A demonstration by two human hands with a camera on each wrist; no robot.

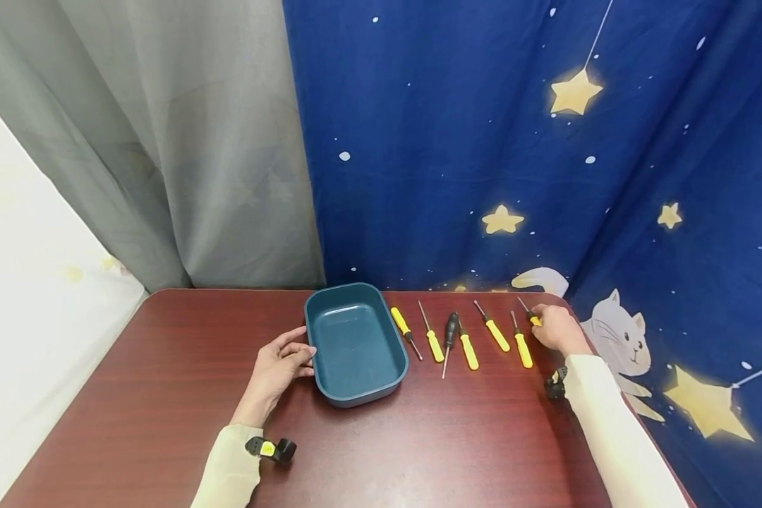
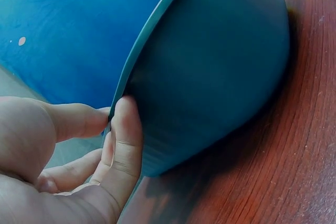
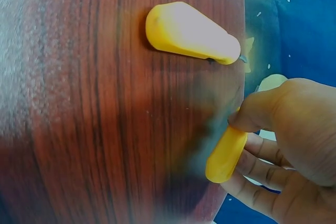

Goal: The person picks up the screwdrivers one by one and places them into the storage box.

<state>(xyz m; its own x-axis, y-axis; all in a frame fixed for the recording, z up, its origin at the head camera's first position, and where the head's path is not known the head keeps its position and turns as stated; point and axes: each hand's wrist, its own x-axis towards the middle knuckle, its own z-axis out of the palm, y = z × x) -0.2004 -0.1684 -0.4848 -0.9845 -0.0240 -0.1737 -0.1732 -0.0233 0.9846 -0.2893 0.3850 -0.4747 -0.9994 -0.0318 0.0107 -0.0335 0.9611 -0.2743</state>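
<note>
A dark teal plastic basin (image 1: 355,349) stands on the table, with nothing in it. My left hand (image 1: 281,363) pinches its left rim; in the left wrist view, thumb and fingers (image 2: 127,135) lie on either side of the rim (image 2: 137,45). At the table's far right corner my right hand (image 1: 557,329) holds a yellow-handled screwdriver (image 1: 535,320). The right wrist view shows its yellow handle (image 3: 227,156) between thumb and fingers. Nearest to that hand lies another yellow-handled screwdriver (image 1: 523,348).
Several more screwdrivers lie in a row right of the basin, most yellow-handled (image 1: 468,351), one black-handled (image 1: 451,330). Their shafts point different ways. The reddish-brown table (image 1: 381,451) ends at a blue starry curtain (image 1: 419,176) and a grey curtain (image 1: 228,176).
</note>
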